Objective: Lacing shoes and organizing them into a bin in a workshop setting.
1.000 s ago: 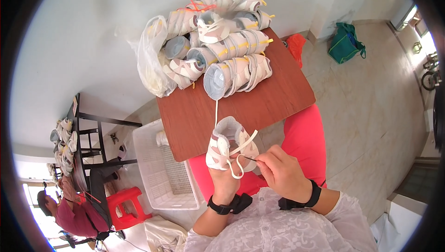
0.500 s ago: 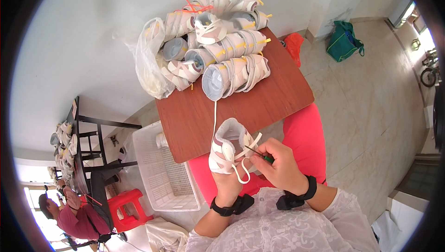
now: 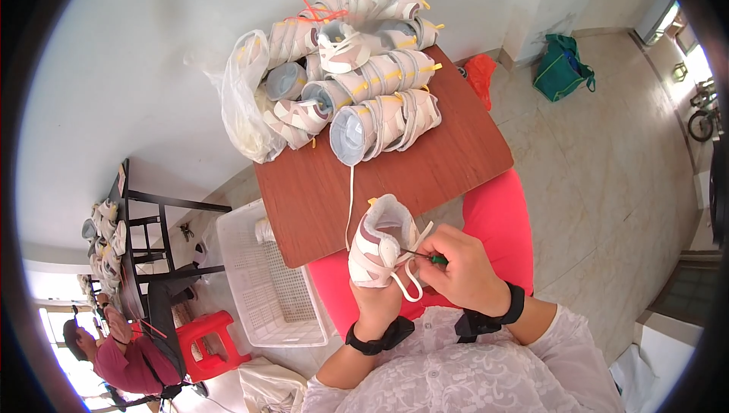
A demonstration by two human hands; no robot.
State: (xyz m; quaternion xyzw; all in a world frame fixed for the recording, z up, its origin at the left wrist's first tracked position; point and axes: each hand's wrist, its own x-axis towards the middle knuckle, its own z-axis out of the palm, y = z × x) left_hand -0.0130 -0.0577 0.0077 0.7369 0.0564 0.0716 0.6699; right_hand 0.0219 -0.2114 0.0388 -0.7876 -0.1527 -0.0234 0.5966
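Observation:
A beige and mauve shoe upper (image 3: 367, 249) is held over my lap, just in front of the table's near edge. My left hand (image 3: 377, 308) grips it from below, the fingers partly hidden behind it. In my right hand (image 3: 460, 263), closed, is a thin-shafted tool with a green handle (image 3: 438, 260). The tool's dark shaft reaches to the upper's lace area; its tip is too small to make out. A cream shoelace (image 3: 411, 291) loops down beside my right fingers, and one lace end sticks up above them.
On the brown table (image 3: 395, 189) lie several rows of nested shoe uppers (image 3: 387, 124) and a clear plastic bag (image 3: 247, 109). One lace hangs toward me. A white crate (image 3: 266, 284) stands left of the table. Farther left, a person (image 3: 129, 352) sits near a red stool (image 3: 209, 345).
The shoe upper has turned slightly and shifted a little right in my left hand. My right hand has moved slightly, and the tool's shaft now sits nearer the upper's lace area.

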